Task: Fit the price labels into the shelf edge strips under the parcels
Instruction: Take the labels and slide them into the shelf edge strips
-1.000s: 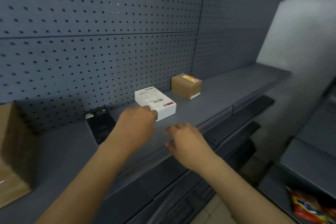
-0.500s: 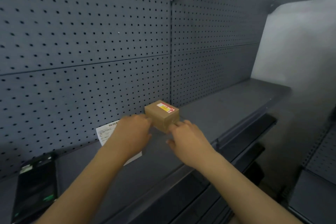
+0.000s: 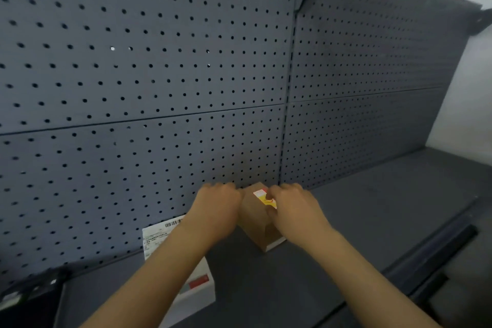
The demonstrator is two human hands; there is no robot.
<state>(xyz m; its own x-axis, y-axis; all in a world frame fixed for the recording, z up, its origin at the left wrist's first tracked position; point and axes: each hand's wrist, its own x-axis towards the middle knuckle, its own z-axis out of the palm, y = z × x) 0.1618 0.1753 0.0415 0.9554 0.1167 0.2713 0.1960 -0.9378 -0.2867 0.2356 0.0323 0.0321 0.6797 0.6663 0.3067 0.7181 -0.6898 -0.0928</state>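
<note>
- Where the grey shelf (image 3: 372, 210) meets its pegboard back (image 3: 159, 88), a brown parcel (image 3: 257, 224) sits at the rear edge.
- The left hand (image 3: 217, 206) and right hand (image 3: 295, 209) press its two sides, each grip clamped on the parcel.
- A white box (image 3: 197, 285) lies just left, partly under the left forearm.
- Price labels are not visible.

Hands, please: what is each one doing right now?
Left hand: closed on the small brown cardboard box.
Right hand: closed on the same box.
</note>
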